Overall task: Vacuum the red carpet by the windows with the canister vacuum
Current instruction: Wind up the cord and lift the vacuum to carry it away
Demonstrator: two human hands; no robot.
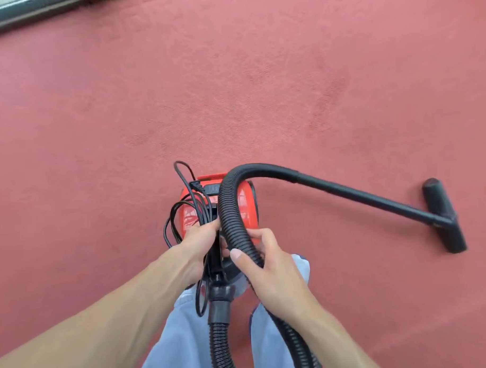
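A small red canister vacuum (pixel 243 196) hangs in front of my legs above the red carpet (pixel 233 87). My left hand (pixel 197 246) grips its black handle together with loops of the black power cord (pixel 182 210). My right hand (pixel 266 263) holds the ribbed black hose (pixel 231 209), thumb over it. The hose arcs up over the canister into a rigid black wand (pixel 369 197) that slopes down to the right. The black floor nozzle (pixel 444 215) at its end rests on the carpet.
A window frame (pixel 15 12) runs along the carpet's edge at the top left. My light blue trouser legs (pixel 175 337) are below the canister, and the hose loops down between them. Carpet stretches open on all sides.
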